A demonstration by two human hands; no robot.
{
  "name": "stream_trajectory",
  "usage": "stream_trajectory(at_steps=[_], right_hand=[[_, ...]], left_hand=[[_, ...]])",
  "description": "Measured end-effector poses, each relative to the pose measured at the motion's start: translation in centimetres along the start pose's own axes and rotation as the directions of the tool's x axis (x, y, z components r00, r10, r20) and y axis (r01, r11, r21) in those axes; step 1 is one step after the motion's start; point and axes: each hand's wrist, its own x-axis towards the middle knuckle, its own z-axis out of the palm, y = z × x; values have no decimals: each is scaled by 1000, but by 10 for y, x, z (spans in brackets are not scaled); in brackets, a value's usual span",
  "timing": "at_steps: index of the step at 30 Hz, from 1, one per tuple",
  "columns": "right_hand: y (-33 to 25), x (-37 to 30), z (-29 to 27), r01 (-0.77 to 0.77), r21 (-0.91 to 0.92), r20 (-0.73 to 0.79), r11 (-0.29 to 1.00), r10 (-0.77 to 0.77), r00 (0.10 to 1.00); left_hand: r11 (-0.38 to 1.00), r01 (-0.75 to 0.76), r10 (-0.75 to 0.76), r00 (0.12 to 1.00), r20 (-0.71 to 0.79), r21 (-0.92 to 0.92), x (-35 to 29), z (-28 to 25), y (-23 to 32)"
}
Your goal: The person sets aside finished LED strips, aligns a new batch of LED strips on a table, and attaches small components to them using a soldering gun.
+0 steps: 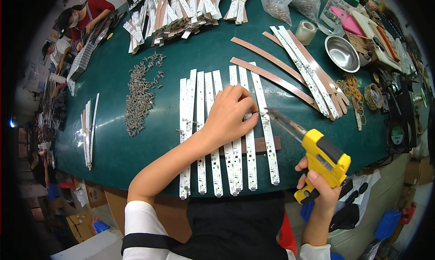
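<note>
My right hand [319,187] is wrapped round the grip of a yellow and black soldering gun [327,158]. Its thin metal tip points left, at the rightmost white LED strip [267,128]. Over the row of strips, my left hand [232,112] is closed in a pinch, its fingertips beside that strip and close to the tip. Whatever the fingers hold is too small to make out. Several more white LED strips [201,169] lie side by side under my left hand and forearm, across a brown bar [260,145].
Left of the strips is a heap of small grey parts [140,97]. Bundled strips [181,15] are piled at the back. Copper-coloured strips [276,81], a tape roll [306,32] and a metal bowl [342,53] lie right. Another person [86,19] works at the far left.
</note>
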Motion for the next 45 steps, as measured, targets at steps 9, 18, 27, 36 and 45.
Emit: stream_trajectory(at_steps=[9,18,27,36,45], right_hand=[[-48,-18,-19,255,-450,-109,856,-336,936],[-50,9,-49,390,25,-97,920,-386,917],[48,41,1,-14,883,101,469,-162,982],[65,36,25,59,850,27,523,-155,988],[63,33,44,16,786,103,618,-155,983]], left_hand=[[1000,16,-16,1000,8,-5,-2,-3,1],[993,113,-117,988,-97,-43,-30,-61,15],[706,655,-708,640,-301,-268,-139,-89,43],[565,725,-801,596,-51,-394,-147,-67,53],[427,557,-814,580,-34,-712,-151,-62,51]])
